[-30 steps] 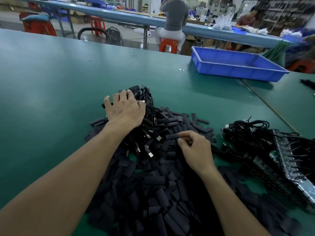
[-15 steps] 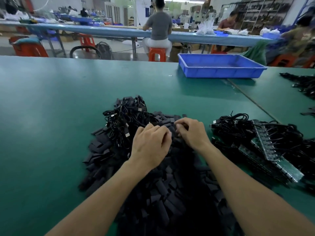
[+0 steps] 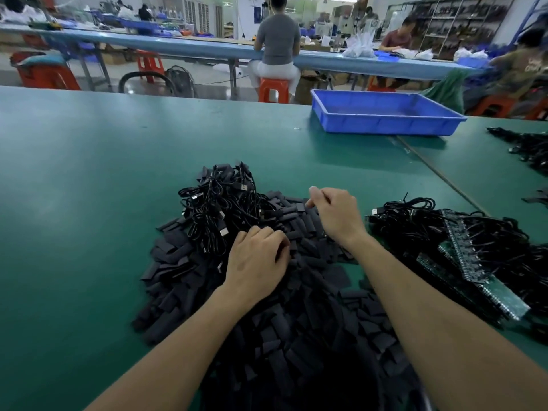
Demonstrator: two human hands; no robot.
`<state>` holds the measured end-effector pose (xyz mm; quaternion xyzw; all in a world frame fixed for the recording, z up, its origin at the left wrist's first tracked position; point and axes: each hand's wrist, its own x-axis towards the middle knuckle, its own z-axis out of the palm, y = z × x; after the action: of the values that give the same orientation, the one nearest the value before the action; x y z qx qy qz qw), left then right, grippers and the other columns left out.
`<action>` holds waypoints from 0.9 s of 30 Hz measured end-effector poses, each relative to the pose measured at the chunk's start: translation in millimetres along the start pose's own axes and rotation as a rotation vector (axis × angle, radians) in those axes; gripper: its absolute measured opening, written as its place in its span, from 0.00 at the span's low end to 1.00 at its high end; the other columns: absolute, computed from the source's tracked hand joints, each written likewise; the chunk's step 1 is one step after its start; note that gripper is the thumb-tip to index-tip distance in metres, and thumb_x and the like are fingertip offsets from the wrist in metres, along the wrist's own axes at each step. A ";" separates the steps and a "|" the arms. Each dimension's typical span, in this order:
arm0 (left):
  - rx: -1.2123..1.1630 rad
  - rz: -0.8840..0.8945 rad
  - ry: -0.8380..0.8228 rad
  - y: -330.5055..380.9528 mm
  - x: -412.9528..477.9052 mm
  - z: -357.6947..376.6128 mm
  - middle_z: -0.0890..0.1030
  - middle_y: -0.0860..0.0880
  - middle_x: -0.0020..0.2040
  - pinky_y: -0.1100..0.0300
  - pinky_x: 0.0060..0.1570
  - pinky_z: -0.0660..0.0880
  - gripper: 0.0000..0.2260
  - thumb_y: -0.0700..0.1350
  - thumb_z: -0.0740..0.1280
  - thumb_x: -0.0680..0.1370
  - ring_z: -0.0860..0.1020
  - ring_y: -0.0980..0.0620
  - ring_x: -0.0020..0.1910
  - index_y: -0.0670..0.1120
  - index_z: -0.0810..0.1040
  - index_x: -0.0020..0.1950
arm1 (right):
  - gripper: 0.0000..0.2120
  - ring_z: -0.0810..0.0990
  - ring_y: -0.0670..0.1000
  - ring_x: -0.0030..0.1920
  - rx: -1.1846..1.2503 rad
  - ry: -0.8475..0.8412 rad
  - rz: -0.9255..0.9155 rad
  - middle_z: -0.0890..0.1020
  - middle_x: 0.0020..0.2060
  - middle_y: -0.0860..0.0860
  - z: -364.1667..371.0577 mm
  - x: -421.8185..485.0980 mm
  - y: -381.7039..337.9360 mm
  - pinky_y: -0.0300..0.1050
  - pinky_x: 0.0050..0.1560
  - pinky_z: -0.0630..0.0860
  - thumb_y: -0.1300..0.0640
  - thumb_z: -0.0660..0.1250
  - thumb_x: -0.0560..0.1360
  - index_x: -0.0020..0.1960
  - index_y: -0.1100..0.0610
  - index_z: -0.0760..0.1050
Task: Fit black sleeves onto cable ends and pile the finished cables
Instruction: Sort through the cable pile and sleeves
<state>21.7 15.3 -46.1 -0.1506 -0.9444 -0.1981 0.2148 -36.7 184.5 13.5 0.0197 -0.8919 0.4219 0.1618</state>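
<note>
Hands back over heap of flat black sleeves [image 3: 284,336]: left hand [image 3: 256,262] curled, contents unclear; right hand [image 3: 335,215] pinching, contents indiscernible; next fitting starting.

Head view: single wide-angle camera, looking forward and down across the green tabletop [image 3: 89,179], close above its near edge.

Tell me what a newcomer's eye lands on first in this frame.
The big heap of black sleeves spread on the green table in front of the person, with both hands in it: the left hand curled at its middle, the right hand pinching at its far edge. Next, the tangle of black cables at the heap's far side and the blue tray beyond.
</note>
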 end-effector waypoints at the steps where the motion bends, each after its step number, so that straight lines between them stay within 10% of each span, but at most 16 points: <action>1: 0.006 0.001 0.001 -0.1 -0.3 0.1 0.81 0.53 0.47 0.55 0.51 0.67 0.05 0.50 0.66 0.80 0.77 0.48 0.50 0.51 0.80 0.50 | 0.22 0.67 0.43 0.20 0.111 -0.017 -0.009 0.69 0.17 0.43 -2.2 -2.1 -3.6 0.34 0.27 0.61 0.50 0.58 0.84 0.34 0.54 0.78; 6: 0.016 -0.002 -0.003 1.7 -0.4 1.6 0.81 0.53 0.49 0.56 0.53 0.65 0.08 0.52 0.63 0.81 0.75 0.50 0.51 0.52 0.80 0.52 | 0.31 0.55 0.46 0.20 1.296 0.034 0.387 0.61 0.20 0.46 -33.7 8.0 -26.1 0.37 0.20 0.54 0.38 0.52 0.83 0.29 0.54 0.73; 11: 0.004 0.003 0.028 -1.0 -0.6 4.5 0.80 0.54 0.46 0.57 0.50 0.65 0.06 0.51 0.64 0.80 0.75 0.51 0.49 0.52 0.80 0.49 | 0.30 0.55 0.46 0.19 1.694 0.116 0.507 0.60 0.19 0.46 -35.0 16.5 -27.5 0.36 0.20 0.50 0.40 0.51 0.83 0.30 0.55 0.69; 19: -0.020 -0.008 0.029 -5.1 0.9 9.0 0.80 0.56 0.46 0.58 0.53 0.66 0.04 0.50 0.66 0.79 0.75 0.52 0.49 0.52 0.80 0.48 | 0.18 0.72 0.52 0.30 0.035 0.058 0.373 0.73 0.25 0.48 -10.2 -7.1 5.5 0.43 0.32 0.65 0.53 0.63 0.80 0.34 0.58 0.76; 24: -0.018 -0.007 0.012 -5.1 -0.3 7.6 0.80 0.56 0.47 0.57 0.53 0.67 0.05 0.50 0.64 0.80 0.76 0.52 0.49 0.52 0.80 0.49 | 0.10 0.76 0.57 0.57 -0.594 0.155 0.117 0.79 0.56 0.55 -20.7 -34.0 15.3 0.52 0.59 0.72 0.57 0.61 0.80 0.55 0.54 0.80; 27: -0.009 -0.012 -0.001 -4.1 -1.3 6.6 0.80 0.55 0.47 0.56 0.54 0.67 0.06 0.50 0.63 0.80 0.76 0.51 0.50 0.52 0.79 0.49 | 0.20 0.63 0.61 0.73 -0.706 0.283 0.180 0.67 0.72 0.58 -43.6 -38.9 18.8 0.57 0.75 0.55 0.61 0.62 0.78 0.68 0.52 0.73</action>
<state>19.0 14.3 -53.5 -0.1458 -0.9445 -0.2038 0.2126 8.7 225.8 13.4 -0.1737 -0.9492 0.1003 0.2424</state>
